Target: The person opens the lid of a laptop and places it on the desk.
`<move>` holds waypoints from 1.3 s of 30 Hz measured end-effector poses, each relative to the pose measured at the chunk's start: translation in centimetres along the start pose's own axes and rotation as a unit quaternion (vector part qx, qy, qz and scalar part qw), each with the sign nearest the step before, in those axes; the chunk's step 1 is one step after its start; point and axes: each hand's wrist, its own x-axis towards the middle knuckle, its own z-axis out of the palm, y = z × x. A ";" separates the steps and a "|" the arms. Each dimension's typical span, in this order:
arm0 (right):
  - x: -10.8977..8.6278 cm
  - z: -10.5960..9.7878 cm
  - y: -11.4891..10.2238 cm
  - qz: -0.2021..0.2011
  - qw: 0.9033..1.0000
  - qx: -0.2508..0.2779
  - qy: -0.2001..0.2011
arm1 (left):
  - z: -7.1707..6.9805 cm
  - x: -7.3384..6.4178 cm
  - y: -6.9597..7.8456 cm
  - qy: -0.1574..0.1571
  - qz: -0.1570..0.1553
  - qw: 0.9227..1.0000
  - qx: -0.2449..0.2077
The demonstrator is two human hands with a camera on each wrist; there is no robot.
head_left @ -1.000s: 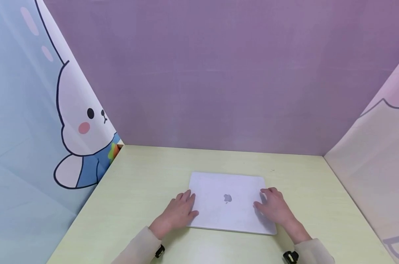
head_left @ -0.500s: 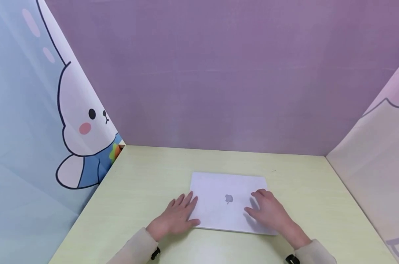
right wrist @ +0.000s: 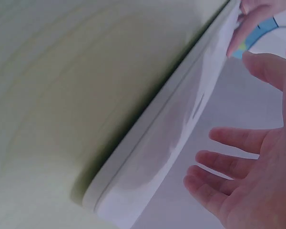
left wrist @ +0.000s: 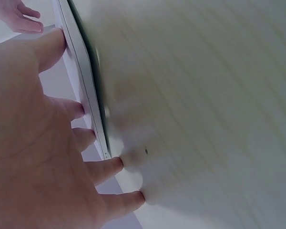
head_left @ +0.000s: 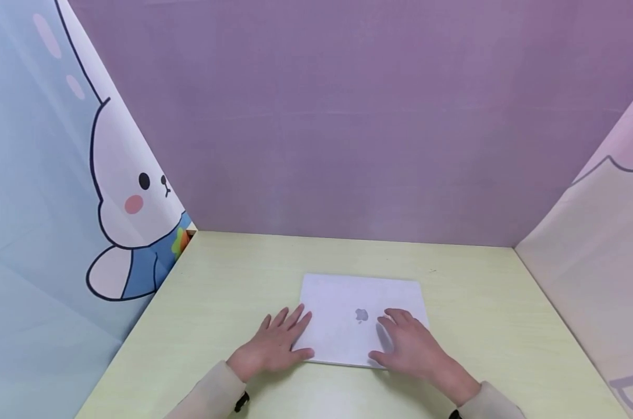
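Rests the left hand (head_left: 271, 348), outspread and released, across the left edge of a closed laptop (head_left: 340, 334) lying flat on the tabletop (head_left: 243, 267); poises the right hand (head_left: 415, 350), loosely curved and likewise released, above its right half.

A purple backdrop (head_left: 348, 122) stands behind the pale table (head_left: 233, 267), with a blue rabbit-print sheet (head_left: 39, 186) left and a pinkish sheet (head_left: 610, 250) right.

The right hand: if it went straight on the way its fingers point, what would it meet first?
Probably the flat, closed silver laptop, near its grey apple logo, though depth below the right hand is unclear.
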 end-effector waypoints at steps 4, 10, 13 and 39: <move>0.0 0.4 -0.5 -0.024 1.000 -0.013 -0.005 | 0.1 0.1 -0.1 0.003 -0.002 1.000 0.008; -0.2 1.1 -0.9 -0.053 0.998 -0.027 -0.006 | 0.1 0.1 -0.2 0.002 -0.002 1.000 0.017; -0.3 1.4 -1.1 -0.060 0.997 -0.037 -0.015 | 0.1 0.1 -0.2 0.002 -0.004 1.000 0.018; 0.5 1.9 -0.8 -0.130 0.982 -0.137 0.020 | 0.2 0.0 -0.2 0.005 0.000 1.000 0.014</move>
